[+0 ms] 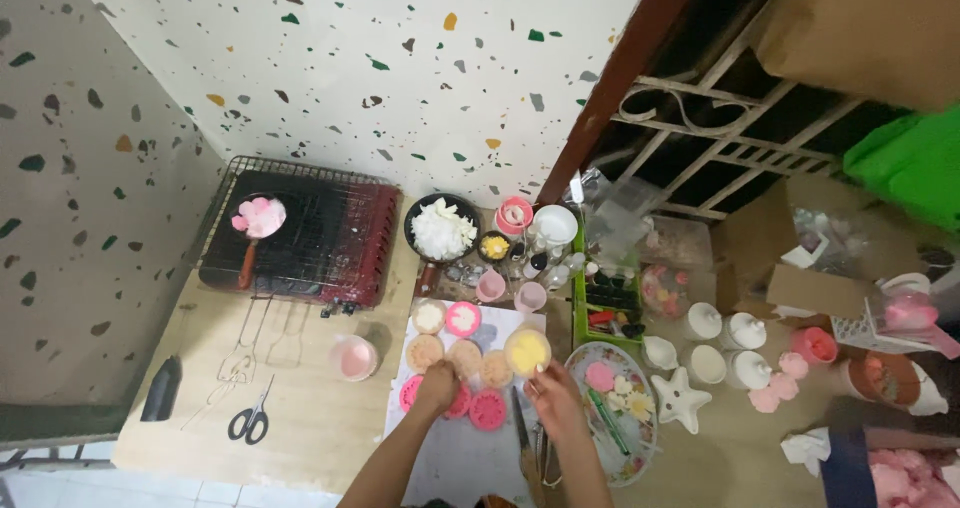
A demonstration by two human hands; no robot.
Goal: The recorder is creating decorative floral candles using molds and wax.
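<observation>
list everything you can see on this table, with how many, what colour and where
Grill rack: one, black and red, far left.
Small pan: one, pink contents, on the grill.
Black pan: one, white pieces inside, behind the mat.
Scissors: one, black handles, near left.
Pink cup: one, left of the mat.
Small round dishes: about nine, pink, tan, white, yellow, on the white mat.
Patterned plate: one, right of the mat.
Star dish: one, white, right of the plate.
White jars: about five, right.
Left hand: on the dishes.
Right hand: at the yellow dish.

Even overhead light, wide-angle edge distortion.
</observation>
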